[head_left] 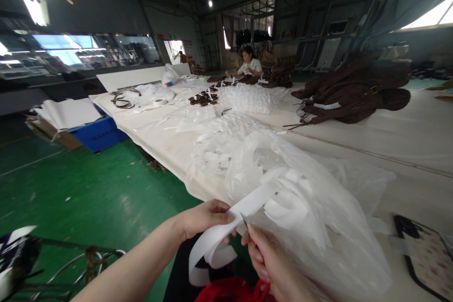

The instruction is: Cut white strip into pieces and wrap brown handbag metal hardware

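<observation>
My left hand (208,217) is closed on a white fabric strip (253,200), pinching it between thumb and fingers. One end of the strip curls down below the hand, and the other runs up to a clear plastic bag (339,207) on the table. Inside the bag lie more white strips (288,203), loosely coiled. My right hand (264,250) is wrapped around a small pointed metal tool (244,220). Its thin dark tip touches or nearly touches the strip beside my left fingers; the rest is hidden in the fist.
On the long cream table (170,137) lie crumpled plastic, brown pieces (203,98), a brown garment pile (354,94) and a phone (424,255) at right. A person (249,63) works at the far end. A blue box (97,132) and metal frame (71,269) stand left.
</observation>
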Available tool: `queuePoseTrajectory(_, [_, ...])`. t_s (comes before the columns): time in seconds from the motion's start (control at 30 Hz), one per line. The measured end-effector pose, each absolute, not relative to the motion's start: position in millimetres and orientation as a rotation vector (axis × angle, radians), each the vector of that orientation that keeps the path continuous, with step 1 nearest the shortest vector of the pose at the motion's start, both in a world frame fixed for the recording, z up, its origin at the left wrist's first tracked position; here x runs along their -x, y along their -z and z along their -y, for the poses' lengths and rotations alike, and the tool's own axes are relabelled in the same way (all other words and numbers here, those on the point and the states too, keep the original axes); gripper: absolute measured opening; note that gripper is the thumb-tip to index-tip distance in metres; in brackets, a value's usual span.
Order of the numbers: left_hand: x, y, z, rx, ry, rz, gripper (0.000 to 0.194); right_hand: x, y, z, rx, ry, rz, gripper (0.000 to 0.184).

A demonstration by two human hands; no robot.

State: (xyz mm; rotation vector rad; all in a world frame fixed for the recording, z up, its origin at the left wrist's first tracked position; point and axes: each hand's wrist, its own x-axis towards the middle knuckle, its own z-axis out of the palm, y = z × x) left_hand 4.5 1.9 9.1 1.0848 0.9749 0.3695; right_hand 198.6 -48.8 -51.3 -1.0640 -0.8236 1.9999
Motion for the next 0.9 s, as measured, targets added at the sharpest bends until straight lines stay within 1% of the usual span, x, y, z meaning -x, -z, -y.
queuePoseTrajectory(0.27, [-9.6,-1.3,-1.3,-1.100,-0.397,-1.018,0.047,-191.3,64.4,43.0,1.041,-2.041,0.902,0.069])
queuePoseTrajectory(0.47, [-7.5,-0.7,-0.7,-1.121,-0.401,-1.021,0.046,-189.4,63.7,40.9,1.038,-2.059,0.886,0.071])
queuePoseTrajectory(0.67, [-15.7,-4.5,-9.3,-1.154,-0.398,-0.997,0.044,-191.2,57.3,40.2,1.037,-2.040,0.743,0.065])
queuePoseTrajectory(0.8, [-27.4,-21.4,-25.2,-1.179,-0.398,-1.018,0.043,-198.9,42.8,32.7,1.032,-1.956,0.655,0.056])
queuePoseTrajectory(0.9, [-32.6,-35.0,-35.2,-1.203,-0.384,-1.018,0.040,-204.8,31.9,26.4,1.018,-1.956,0.644,0.052])
